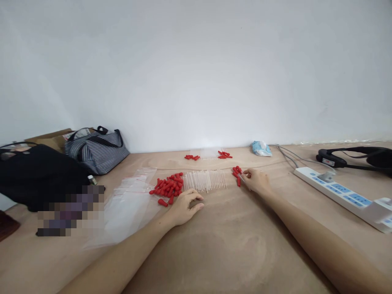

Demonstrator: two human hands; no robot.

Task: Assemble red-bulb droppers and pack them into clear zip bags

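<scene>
My left hand [185, 207] rests on the table, fingers curved and thumb apart, with nothing in it. Just behind it lies a heap of red rubber bulbs [167, 187]. A row of thin clear dropper tubes [206, 181] is laid side by side between my hands. At the right end of the row, my right hand [255, 180] pinches a slim clear dropper tube [244, 178] by its fingertips. Several red-capped droppers [236, 171] lie at those fingertips; whether the pinched tube has its own bulb I cannot tell.
Clear zip bags [127, 208] lie at left. Behind the row is a bag with more red-ended droppers [225, 154]. A blue mask [261, 148], a power strip [339, 192] and a black headset [355, 157] are at right; a striped bag [102, 153] and black bag [39, 171] at left.
</scene>
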